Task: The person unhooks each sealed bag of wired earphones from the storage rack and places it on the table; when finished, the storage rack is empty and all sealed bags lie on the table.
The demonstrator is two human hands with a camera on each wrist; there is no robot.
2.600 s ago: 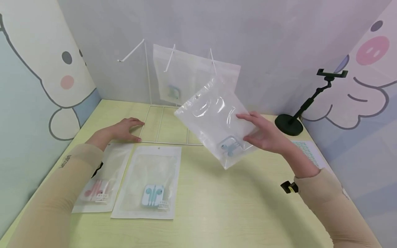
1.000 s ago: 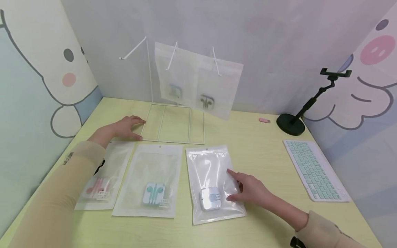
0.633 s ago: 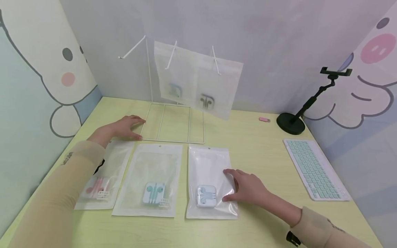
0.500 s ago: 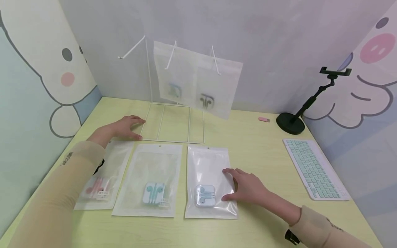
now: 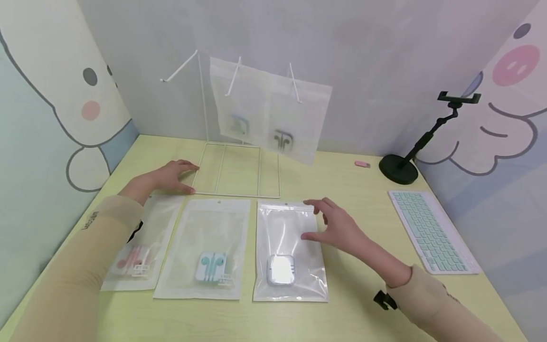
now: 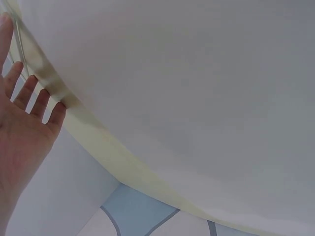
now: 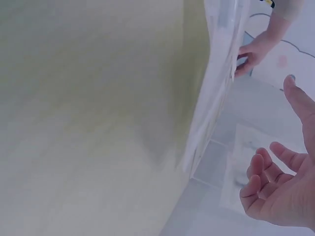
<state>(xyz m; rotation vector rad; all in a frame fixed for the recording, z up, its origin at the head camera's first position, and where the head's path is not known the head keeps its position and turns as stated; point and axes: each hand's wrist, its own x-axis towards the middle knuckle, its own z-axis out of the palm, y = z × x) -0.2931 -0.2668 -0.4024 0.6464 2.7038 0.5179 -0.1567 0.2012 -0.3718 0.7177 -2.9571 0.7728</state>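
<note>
Curving loosely with nothing held, the right hand [image 5: 335,225] hovers at the upper corner of the shiny bag [image 5: 288,247], lower centre on the bench [image 5: 273,323]. Slippery plastic may escape a weak pinch. Spread fingers of the left hand [image 5: 168,176] touch the wire rack [image 5: 259,171]; pushing could shift it.

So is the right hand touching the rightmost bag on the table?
Apart. The right wrist view shows it: the wall is visible between the right hand and the edge of the rightmost bag.
</note>
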